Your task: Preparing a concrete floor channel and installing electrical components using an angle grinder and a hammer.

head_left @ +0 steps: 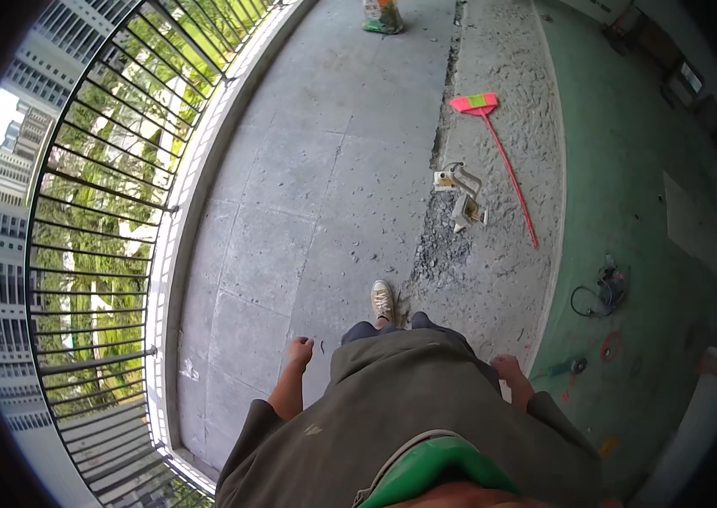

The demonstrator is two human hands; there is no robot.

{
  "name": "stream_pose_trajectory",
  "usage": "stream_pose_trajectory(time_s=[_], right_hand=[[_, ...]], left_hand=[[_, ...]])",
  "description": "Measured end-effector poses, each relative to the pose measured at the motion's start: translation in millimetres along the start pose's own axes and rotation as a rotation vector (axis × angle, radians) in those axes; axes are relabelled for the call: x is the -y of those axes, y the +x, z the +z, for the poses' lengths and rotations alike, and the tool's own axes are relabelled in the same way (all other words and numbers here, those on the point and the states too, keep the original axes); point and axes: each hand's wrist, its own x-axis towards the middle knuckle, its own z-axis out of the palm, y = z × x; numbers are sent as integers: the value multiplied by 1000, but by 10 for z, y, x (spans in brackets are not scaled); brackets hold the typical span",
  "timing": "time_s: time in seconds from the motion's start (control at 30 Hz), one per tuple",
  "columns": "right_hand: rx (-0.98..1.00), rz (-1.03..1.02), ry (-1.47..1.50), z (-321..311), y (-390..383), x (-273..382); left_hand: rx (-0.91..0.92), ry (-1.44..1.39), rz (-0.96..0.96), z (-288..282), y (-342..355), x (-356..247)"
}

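My left hand [300, 350] hangs low over the grey tiled floor [265, 237], its fingers curled in, and I see nothing in it. Beside my right hip, my right hand [507, 367] is also curled, with no object showing in it; part of its fingers is hidden. Both hands are apart from any tool. Ahead to the right, a broom [506, 161] with a pink head and red handle lies on rough concrete. Between it and the tiles sit a pale box-like piece [465, 210] with a bent metal bar and a smaller white box [444, 179].
Loose grey rubble [443, 245] lines the tile edge. A black railing [91, 271] bounds the left. On the green floor [595, 195] at right lie a corded tool [608, 290], a teal power tool [563, 368] and a red ring [611, 346]. A bag [383, 17] stands far ahead.
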Motion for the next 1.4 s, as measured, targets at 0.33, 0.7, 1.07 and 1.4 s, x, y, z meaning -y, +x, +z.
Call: stream_pose_trajectory(time_s=[0.33, 0.7, 1.07, 1.4], right_hand=[[-367, 18, 491, 404, -866, -588], [-254, 440, 692, 1013, -1710, -2439], [-372, 246, 876, 382, -1419, -2870], [-546, 303, 1093, 186, -1280, -2713]], left_hand=[[289, 260, -56, -34, 709, -1266], [546, 413, 641, 2110, -631, -3087], [767, 672, 1040, 3266, -2001, -2922], [677, 679, 777, 3527, -1683, -2989]])
